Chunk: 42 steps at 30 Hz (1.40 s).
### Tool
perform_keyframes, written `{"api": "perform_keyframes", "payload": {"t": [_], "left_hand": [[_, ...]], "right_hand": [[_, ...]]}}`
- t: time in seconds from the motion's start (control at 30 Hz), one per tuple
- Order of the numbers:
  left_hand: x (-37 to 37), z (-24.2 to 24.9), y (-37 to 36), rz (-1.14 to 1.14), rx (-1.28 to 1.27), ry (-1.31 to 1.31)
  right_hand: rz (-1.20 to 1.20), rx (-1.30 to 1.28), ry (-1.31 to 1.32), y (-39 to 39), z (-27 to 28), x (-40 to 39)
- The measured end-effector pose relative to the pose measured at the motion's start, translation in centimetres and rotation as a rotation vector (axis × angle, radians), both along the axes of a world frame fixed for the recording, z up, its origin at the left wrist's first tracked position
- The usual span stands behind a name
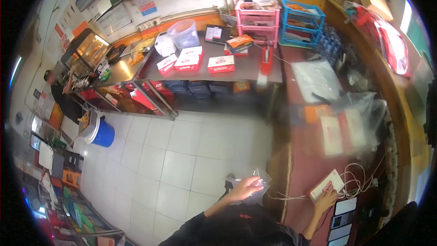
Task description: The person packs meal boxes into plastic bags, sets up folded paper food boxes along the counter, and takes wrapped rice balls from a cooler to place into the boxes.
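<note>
My left hand [246,187] is closed on a clear plastic bag [260,192] that hangs in front of my body. On the dark red counter at the right, my right hand [326,200] rests with its fingers over a white and red box [334,182]. White cables [359,177] lie coiled beside that box. Farther up the counter, more white boxes [331,135] sit in or under a clear plastic bag [371,114], blurred, with an orange item [317,114] near them.
A steel table [195,74] at the back carries red and white boxes [221,64], a plastic tub [183,34] and pink [258,22] and blue racks [301,23]. A blue bucket [104,134] stands on the tiled floor. Another person [63,98] is at far left.
</note>
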<state>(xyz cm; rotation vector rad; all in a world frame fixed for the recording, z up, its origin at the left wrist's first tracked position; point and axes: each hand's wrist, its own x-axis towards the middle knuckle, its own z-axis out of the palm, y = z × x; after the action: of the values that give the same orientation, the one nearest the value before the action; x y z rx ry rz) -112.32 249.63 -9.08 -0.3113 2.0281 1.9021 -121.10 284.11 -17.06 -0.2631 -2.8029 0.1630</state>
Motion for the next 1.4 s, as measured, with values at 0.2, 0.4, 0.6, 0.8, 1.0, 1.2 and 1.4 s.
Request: {"api": "perform_keyframes", "payload": {"t": [0.2,0.4,0.6,0.8,1.0,1.2,1.4], "left_hand": [[-1.2,-0.2,-5.0,0.152,-0.008,-0.057],[-5.3,-2.3,-14.5,0.191,-0.042,0.235],[-10.5,-4.2,-27.4,0.246,-0.128,0.062],[-14.3,-3.4,-40.0,0.53,0.003,0.184],[-16.0,-4.3,-46.9,0.64,-0.024,0.047],[-18.1,-4.1,-48.5,0.721,0.144,0.0],[-17.2,-7.6,-49.3,0.84,0.073,0.072]], "right_hand": [[0.345,-0.075,0.075,-13.5,7.1,-5.2],[0.925,-0.295,0.025,-36.7,5.1,-17.5],[1.121,-0.157,-0.024,-60.2,3.9,-30.2],[1.088,-0.12,-0.072,-71.9,-1.6,-37.7],[1.107,-0.094,-0.158,-80.3,-1.2,-38.2],[1.466,0.045,-0.275,-89.6,-2.2,-36.4],[1.305,0.107,-0.199,-93.6,-0.6,-39.9]]}}
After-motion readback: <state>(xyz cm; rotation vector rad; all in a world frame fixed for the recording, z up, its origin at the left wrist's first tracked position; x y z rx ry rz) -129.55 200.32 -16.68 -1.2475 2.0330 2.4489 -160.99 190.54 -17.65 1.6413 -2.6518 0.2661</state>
